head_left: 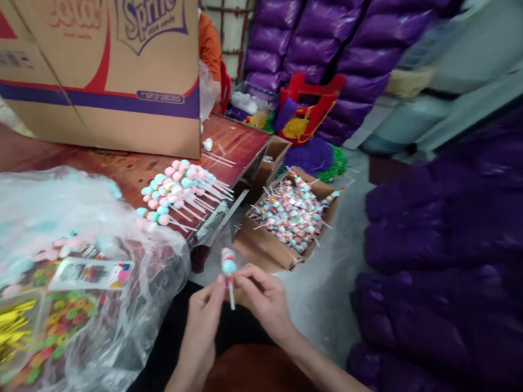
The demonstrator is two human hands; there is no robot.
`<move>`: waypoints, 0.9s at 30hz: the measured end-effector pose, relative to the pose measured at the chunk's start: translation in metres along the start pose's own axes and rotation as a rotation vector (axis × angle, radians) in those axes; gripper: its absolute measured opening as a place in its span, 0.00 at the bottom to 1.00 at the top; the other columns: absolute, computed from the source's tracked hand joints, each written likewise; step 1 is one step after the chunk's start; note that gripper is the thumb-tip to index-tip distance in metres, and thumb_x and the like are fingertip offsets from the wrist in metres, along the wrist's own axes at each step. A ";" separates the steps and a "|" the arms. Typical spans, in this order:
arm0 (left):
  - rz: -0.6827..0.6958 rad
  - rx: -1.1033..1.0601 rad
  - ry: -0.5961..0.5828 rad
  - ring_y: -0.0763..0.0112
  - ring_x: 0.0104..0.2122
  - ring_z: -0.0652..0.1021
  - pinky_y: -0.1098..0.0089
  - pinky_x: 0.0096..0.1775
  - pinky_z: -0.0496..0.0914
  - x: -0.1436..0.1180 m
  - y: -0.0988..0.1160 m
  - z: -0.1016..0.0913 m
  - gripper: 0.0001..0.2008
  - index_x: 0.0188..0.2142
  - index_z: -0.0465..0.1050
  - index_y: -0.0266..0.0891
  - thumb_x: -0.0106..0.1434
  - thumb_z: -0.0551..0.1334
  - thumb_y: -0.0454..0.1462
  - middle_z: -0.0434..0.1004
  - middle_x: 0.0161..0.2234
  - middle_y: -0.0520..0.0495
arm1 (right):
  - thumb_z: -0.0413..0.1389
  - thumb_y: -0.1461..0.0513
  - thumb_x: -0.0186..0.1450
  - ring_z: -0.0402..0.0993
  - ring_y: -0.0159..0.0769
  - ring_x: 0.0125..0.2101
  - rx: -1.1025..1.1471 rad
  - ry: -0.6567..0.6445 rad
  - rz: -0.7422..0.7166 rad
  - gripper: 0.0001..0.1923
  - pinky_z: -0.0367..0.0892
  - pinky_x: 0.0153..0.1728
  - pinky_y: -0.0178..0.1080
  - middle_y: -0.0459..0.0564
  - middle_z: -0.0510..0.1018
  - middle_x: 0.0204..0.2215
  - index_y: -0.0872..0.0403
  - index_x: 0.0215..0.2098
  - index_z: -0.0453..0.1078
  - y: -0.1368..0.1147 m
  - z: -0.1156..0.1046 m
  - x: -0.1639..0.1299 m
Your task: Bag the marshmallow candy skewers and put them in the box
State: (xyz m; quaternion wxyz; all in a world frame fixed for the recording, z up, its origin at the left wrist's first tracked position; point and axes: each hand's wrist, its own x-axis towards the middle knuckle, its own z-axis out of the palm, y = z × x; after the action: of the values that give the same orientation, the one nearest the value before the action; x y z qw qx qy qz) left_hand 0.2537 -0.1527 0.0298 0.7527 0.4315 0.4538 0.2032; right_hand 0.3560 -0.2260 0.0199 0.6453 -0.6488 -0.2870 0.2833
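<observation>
Between my two hands, a marshmallow stick (pixel 229 265) stands upright over my lap, pink and pale blue on top with a white stick below. My left hand (pixel 206 310) is closed, its fingertips pinching just under the candy from the left. From the right, my right hand (pixel 267 298) closes on the same spot, thumb and fingers pressed together. Something reddish shows there, perhaps the end of a wrapper; it is too blurred to tell. On the table corner ahead lie rows of marshmallow sticks (pixel 180 185) with their sticks pointing toward the edge.
An open carton (pixel 268 251) full of wrapped marshmallow sticks stands on the floor. A large printed box (pixel 106 69) occupies the table (pixel 245 135). At left, clear plastic (pixel 134 284) surrounds ring candies (pixel 66 317) and yellow ties (pixel 9 329). Purple sacks (pixel 425 304) rise at right. An orange sleeve (pixel 210 46) shows behind the box.
</observation>
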 end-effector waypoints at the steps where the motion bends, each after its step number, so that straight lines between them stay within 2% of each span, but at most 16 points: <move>1: -0.027 -0.010 -0.027 0.72 0.25 0.67 0.72 0.30 0.62 0.001 -0.005 0.008 0.27 0.20 0.76 0.35 0.49 0.70 0.59 0.70 0.21 0.49 | 0.59 0.58 0.64 0.73 0.35 0.28 -0.014 0.022 0.010 0.10 0.69 0.34 0.36 0.47 0.79 0.26 0.53 0.28 0.77 0.002 -0.008 -0.004; 2: -0.059 -0.047 -0.022 0.72 0.25 0.67 0.71 0.30 0.63 0.002 -0.009 0.014 0.27 0.21 0.77 0.35 0.50 0.70 0.60 0.71 0.21 0.49 | 0.60 0.57 0.64 0.74 0.36 0.29 -0.031 0.049 0.029 0.09 0.70 0.33 0.36 0.47 0.79 0.26 0.52 0.29 0.78 0.006 -0.015 -0.007; 4: -0.128 -0.077 -0.085 0.70 0.27 0.69 0.70 0.32 0.64 0.008 -0.018 0.024 0.27 0.22 0.78 0.35 0.51 0.69 0.59 0.72 0.23 0.47 | 0.63 0.55 0.61 0.75 0.38 0.30 -0.043 0.112 0.087 0.09 0.70 0.33 0.37 0.49 0.80 0.29 0.51 0.30 0.80 0.015 -0.027 -0.010; 5: -0.121 -0.079 -0.114 0.69 0.28 0.70 0.69 0.34 0.65 0.012 -0.022 0.027 0.24 0.23 0.78 0.35 0.52 0.70 0.56 0.73 0.24 0.46 | 0.64 0.53 0.60 0.75 0.39 0.30 -0.020 0.135 0.137 0.10 0.71 0.33 0.37 0.50 0.81 0.29 0.51 0.30 0.80 0.021 -0.031 -0.011; 8: 0.003 -0.024 -0.088 0.65 0.30 0.72 0.65 0.37 0.67 0.025 -0.031 0.033 0.17 0.24 0.79 0.37 0.56 0.69 0.49 0.75 0.25 0.46 | 0.67 0.48 0.55 0.70 0.37 0.26 0.123 0.092 0.325 0.16 0.68 0.27 0.36 0.51 0.78 0.25 0.52 0.28 0.79 0.037 -0.036 -0.013; 10: 0.111 0.131 -0.026 0.63 0.31 0.73 0.63 0.39 0.68 0.030 -0.032 0.033 0.12 0.23 0.79 0.40 0.56 0.69 0.45 0.76 0.24 0.45 | 0.69 0.49 0.54 0.63 0.32 0.21 0.183 0.002 0.419 0.17 0.63 0.22 0.34 0.48 0.73 0.20 0.54 0.23 0.77 0.044 -0.033 -0.014; 12: 0.222 0.274 -0.020 0.61 0.32 0.75 0.62 0.41 0.69 0.033 -0.026 0.026 0.09 0.24 0.80 0.43 0.58 0.68 0.41 0.79 0.26 0.45 | 0.70 0.51 0.54 0.60 0.30 0.21 0.230 -0.033 0.467 0.17 0.60 0.20 0.32 0.45 0.67 0.17 0.55 0.21 0.74 0.050 -0.032 -0.011; 14: 0.364 0.326 -0.008 0.60 0.35 0.77 0.61 0.45 0.69 0.033 -0.012 0.008 0.06 0.28 0.82 0.44 0.60 0.66 0.39 0.82 0.31 0.44 | 0.70 0.52 0.54 0.58 0.28 0.20 0.337 0.041 0.485 0.16 0.59 0.20 0.31 0.42 0.63 0.16 0.54 0.24 0.74 0.059 -0.037 0.001; 15: 0.447 0.330 0.044 0.59 0.38 0.77 0.60 0.46 0.68 0.032 -0.003 -0.006 0.05 0.31 0.83 0.45 0.61 0.66 0.39 0.82 0.35 0.43 | 0.70 0.52 0.53 0.56 0.27 0.19 0.405 0.100 0.494 0.15 0.58 0.19 0.30 0.40 0.61 0.16 0.54 0.26 0.75 0.065 -0.043 0.010; 17: 0.608 0.369 0.283 0.58 0.41 0.77 0.61 0.49 0.68 0.032 0.017 -0.043 0.05 0.34 0.82 0.45 0.62 0.66 0.38 0.81 0.38 0.43 | 0.70 0.54 0.53 0.50 0.24 0.16 0.543 0.233 0.510 0.14 0.54 0.16 0.29 0.37 0.58 0.17 0.53 0.27 0.73 0.082 -0.059 0.033; 19: 0.710 0.528 0.588 0.59 0.43 0.76 0.61 0.51 0.66 0.034 0.033 -0.086 0.05 0.35 0.81 0.45 0.62 0.65 0.38 0.79 0.38 0.43 | 0.66 0.57 0.56 0.50 0.23 0.16 0.635 0.362 0.538 0.11 0.55 0.16 0.28 0.38 0.59 0.19 0.53 0.25 0.69 0.099 -0.077 0.057; 21: 0.689 0.771 0.812 0.57 0.43 0.74 0.60 0.49 0.66 0.038 0.042 -0.127 0.08 0.40 0.80 0.43 0.60 0.67 0.38 0.76 0.40 0.42 | 0.60 0.60 0.61 0.53 0.24 0.16 0.680 0.472 0.599 0.10 0.57 0.16 0.29 0.40 0.63 0.20 0.53 0.24 0.67 0.111 -0.087 0.079; 22: 0.659 0.856 0.882 0.57 0.41 0.74 0.60 0.47 0.66 0.041 0.043 -0.143 0.11 0.42 0.79 0.41 0.59 0.67 0.38 0.75 0.40 0.42 | 0.58 0.60 0.62 0.55 0.24 0.16 0.679 0.500 0.618 0.10 0.57 0.17 0.29 0.41 0.64 0.21 0.53 0.23 0.68 0.115 -0.087 0.087; 23: 0.627 0.920 0.911 0.59 0.39 0.74 0.61 0.44 0.67 0.043 0.042 -0.156 0.11 0.42 0.78 0.40 0.59 0.67 0.37 0.74 0.40 0.42 | 0.58 0.60 0.61 0.56 0.24 0.16 0.667 0.494 0.623 0.09 0.57 0.17 0.29 0.42 0.66 0.21 0.53 0.24 0.69 0.116 -0.083 0.092; 25: 0.582 1.010 0.916 0.62 0.35 0.74 0.64 0.40 0.66 0.048 0.039 -0.170 0.06 0.38 0.77 0.40 0.61 0.65 0.37 0.74 0.38 0.43 | 0.61 0.60 0.58 0.57 0.23 0.17 0.621 0.396 0.591 0.05 0.57 0.17 0.29 0.42 0.68 0.23 0.54 0.27 0.73 0.111 -0.064 0.096; 27: 0.574 1.062 0.906 0.64 0.33 0.74 0.65 0.38 0.65 0.052 0.035 -0.174 0.04 0.33 0.75 0.41 0.64 0.62 0.36 0.74 0.35 0.45 | 0.67 0.58 0.52 0.59 0.24 0.18 0.567 0.238 0.546 0.11 0.57 0.17 0.29 0.42 0.70 0.23 0.55 0.31 0.76 0.101 -0.034 0.090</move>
State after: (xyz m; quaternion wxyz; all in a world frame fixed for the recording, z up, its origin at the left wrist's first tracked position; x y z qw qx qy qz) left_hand 0.1334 -0.0164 -0.0052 0.1011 0.7118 0.6257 0.3028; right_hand 0.4425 -0.1834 -0.0810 0.7285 -0.5257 0.0619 0.4348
